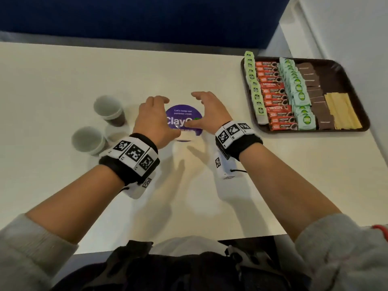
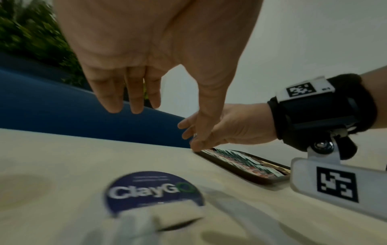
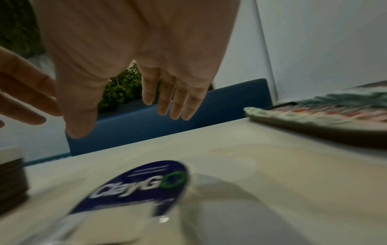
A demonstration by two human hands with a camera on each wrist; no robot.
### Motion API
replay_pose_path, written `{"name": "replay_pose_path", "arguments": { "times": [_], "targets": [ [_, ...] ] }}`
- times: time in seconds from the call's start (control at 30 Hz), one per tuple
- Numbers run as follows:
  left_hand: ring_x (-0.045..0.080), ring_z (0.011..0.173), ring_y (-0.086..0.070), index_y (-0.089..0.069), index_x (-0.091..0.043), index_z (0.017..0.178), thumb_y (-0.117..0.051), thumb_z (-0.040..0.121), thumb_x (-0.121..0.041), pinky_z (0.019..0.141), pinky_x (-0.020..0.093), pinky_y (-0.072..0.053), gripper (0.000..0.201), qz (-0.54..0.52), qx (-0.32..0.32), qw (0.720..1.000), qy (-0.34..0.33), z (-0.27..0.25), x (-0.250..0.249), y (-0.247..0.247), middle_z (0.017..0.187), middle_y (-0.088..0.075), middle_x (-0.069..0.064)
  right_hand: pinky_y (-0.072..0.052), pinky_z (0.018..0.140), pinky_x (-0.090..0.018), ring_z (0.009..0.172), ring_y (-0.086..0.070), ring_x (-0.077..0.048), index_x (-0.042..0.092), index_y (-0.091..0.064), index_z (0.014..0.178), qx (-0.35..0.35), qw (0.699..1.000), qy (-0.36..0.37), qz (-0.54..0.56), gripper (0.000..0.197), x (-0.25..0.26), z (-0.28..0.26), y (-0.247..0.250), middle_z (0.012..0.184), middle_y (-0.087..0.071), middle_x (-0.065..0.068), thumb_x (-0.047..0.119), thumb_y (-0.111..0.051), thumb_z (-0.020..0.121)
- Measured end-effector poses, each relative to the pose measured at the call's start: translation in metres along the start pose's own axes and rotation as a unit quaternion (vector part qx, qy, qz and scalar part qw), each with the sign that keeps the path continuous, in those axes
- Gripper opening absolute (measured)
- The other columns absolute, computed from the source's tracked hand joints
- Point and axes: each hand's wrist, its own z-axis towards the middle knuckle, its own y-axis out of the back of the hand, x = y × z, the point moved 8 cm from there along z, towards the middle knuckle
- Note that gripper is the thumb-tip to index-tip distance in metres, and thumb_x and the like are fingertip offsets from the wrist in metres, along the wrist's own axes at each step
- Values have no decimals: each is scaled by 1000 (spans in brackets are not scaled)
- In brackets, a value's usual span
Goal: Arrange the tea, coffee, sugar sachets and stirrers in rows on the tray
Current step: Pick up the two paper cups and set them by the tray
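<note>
Your left hand [image 1: 156, 118] hovers palm down with fingers relaxed and slightly bent, holding nothing. Your right hand [image 1: 206, 111] hovers beside it, near but apart, fingers loosely extended, thumb spread toward the left hand. Both forearms extend forward, bare below pushed-up sleeves, wrists strapped.

I am looking down on a cream, smooth tabletop [image 1: 84, 70] lit evenly from above, with soft shadows near its front edge. Along its far edge runs a dark blue padded panel [image 1: 136, 15], like a seat back or divider. A white wall [image 1: 346, 24] rises past the far right corner. From the wrist views I see green leafy foliage [image 2: 27, 33] behind the blue panel. A round purple sticker printed "ClayGo" [image 1: 182, 116] lies flat mid-tabletop.
</note>
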Motion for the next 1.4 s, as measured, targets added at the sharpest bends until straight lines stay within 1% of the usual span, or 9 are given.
{"name": "replay_pose_path", "arguments": {
  "times": [0.2, 0.27, 0.37, 0.47, 0.63, 0.83, 0.97, 1.13, 1.4],
  "targets": [
    [32, 134, -29, -32, -11, 140, -77, 69, -27, 110, 42, -26, 85, 97, -64, 993, 35, -17, 92, 68, 140, -38, 12, -32, 99, -21, 130, -40, -16, 17, -29, 143, 39, 998, 13, 39, 89, 93, 30, -70, 140, -39, -5, 26, -81, 71],
    [37, 134, -28, -26, -12, 143, -77, 68, -30, 111, 47, -25, 92, 128, -33, 988, 75, -19, 117, 73, 141, -36, 14, -32, 99, -21, 131, -40, -17, 15, -26, 145, 50, 997, 11, 57, 92, 114, 41, -86, 143, -38, -6, 21, -81, 71],
    [38, 125, -36, -16, -18, 145, -83, 64, -27, 97, 49, -38, 106, 129, 52, 982, 131, -21, 144, 69, 138, -32, 14, -33, 103, -25, 131, -40, -19, 15, -23, 146, 70, 995, 7, 67, 101, 134, 53, -107, 144, -36, -8, 15, -84, 66],
    [39, 113, -48, -17, -14, 142, -84, 63, -17, 82, 41, -42, 104, 71, 89, 986, 120, -19, 157, 62, 131, -38, 15, -34, 104, -28, 128, -43, -21, 16, -25, 146, 85, 995, 2, 59, 102, 142, 62, -123, 142, -39, -9, 15, -85, 63],
    [34, 104, -49, -27, -8, 128, -82, 64, -15, 73, 35, -38, 85, 39, 92, 989, 109, -13, 165, 60, 113, -51, 14, -42, 93, -28, 114, -53, -22, 17, -45, 130, 75, 997, 11, 20, 76, 148, 73, -133, 127, -55, -2, 23, -84, 65],
    [31, 109, -49, -37, -4, 122, -83, 64, -27, 80, 34, -41, 77, 61, 119, 986, 100, -2, 152, 55, 117, -51, 13, -42, 86, -27, 108, -54, -21, 17, -48, 124, 26, 999, 3, 31, 70, 132, 71, -112, 122, -57, -1, 26, -83, 65],
    [29, 110, -49, -41, -5, 123, -81, 63, -30, 79, 32, -39, 76, 33, 106, 991, 76, 15, 122, 46, 118, -52, 12, -44, 88, -28, 106, -54, -19, 17, -48, 124, -59, 996, -40, 59, 69, 97, 63, -69, 121, -57, -2, 28, -83, 65],
    [26, 108, -51, -44, -9, 122, -83, 60, -33, 78, 32, -42, 78, -11, 98, 994, 45, 45, 67, 19, 115, -55, 8, -41, 81, -22, 101, -54, -15, 17, -49, 123, -156, 977, -103, 100, 67, 34, 41, -12, 118, -57, -1, 29, -81, 66],
    [26, 113, -52, -44, -9, 126, -83, 64, -32, 87, 34, -46, 77, -68, 60, 995, 45, 103, -25, -27, 122, -55, 9, -40, 87, -22, 108, -53, -17, 16, -47, 126, -168, 972, -138, 88, 71, -63, 18, 53, 122, -56, -2, 28, -82, 66]
  ]
}}
